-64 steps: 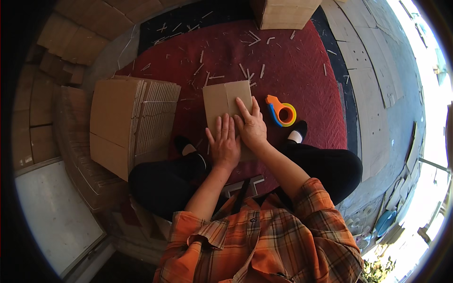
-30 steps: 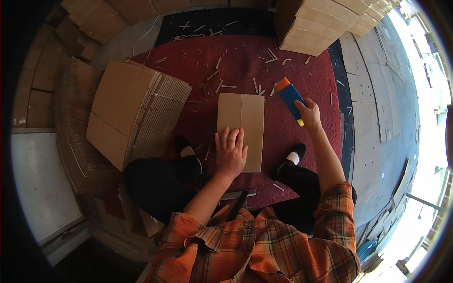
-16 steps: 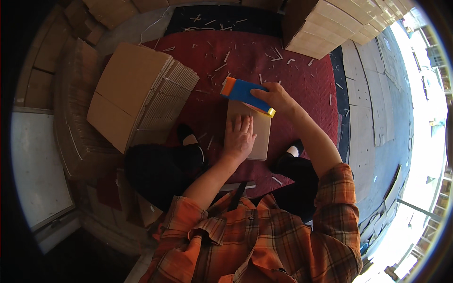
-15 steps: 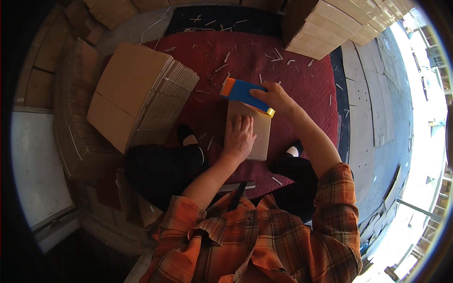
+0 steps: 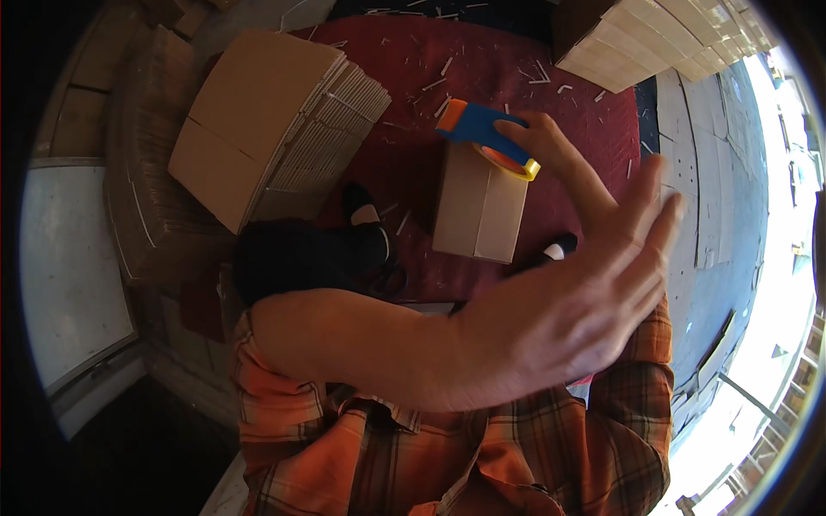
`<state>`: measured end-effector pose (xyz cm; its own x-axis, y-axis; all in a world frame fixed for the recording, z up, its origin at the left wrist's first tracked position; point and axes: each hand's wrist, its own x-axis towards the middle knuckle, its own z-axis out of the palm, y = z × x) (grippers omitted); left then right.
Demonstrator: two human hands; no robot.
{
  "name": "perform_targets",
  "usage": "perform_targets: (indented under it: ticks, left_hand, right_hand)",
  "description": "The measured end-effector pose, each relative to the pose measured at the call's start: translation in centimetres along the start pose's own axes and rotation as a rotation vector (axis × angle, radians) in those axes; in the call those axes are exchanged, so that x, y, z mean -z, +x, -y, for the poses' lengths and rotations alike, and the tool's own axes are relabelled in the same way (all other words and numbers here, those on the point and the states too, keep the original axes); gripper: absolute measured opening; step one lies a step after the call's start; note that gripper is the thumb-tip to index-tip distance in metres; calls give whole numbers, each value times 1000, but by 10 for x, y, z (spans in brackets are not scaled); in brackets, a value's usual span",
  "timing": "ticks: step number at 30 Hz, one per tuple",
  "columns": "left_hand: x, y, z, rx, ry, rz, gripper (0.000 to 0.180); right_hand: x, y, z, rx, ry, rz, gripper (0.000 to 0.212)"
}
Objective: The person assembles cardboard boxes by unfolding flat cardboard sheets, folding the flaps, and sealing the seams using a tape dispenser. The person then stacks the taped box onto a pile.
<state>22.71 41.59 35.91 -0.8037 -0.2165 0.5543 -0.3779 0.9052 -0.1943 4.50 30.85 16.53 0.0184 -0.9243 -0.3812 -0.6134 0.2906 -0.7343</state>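
Note:
My right hand grips a blue tape dispenser with an orange end and a roll of yellow tape. The dispenser is at the far end of a small closed cardboard box, which stands on the red cloth between my feet. A seam runs along the box top. My left hand is raised close to the camera, its fingers stretched out and holding nothing. It is apart from the box, and its forearm crosses in front of my chest, hiding part of my right arm.
To the left leans a strapped bundle of flattened cardboard boxes, with more flat cardboard behind it. Stacked cartons stand at the far right. White scraps litter the red cloth. Cardboard sheets cover the floor at right.
My left hand has left the box top and swung up and right toward the camera. My right hand still holds the tape dispenser at the box's far end. The whole view has shifted.

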Motion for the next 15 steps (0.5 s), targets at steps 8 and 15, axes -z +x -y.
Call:
perform_targets:
  ticks: [8, 15]
  left_hand:
    - [68, 4, 7, -283, 202, -166, 31]
    - [60, 6, 11, -154, 100, -101, 27]
  right_hand:
    - [-7, -1, 2, -4, -15, -15, 51]
    - [3, -9, -10, -1, 30, -48, 51]
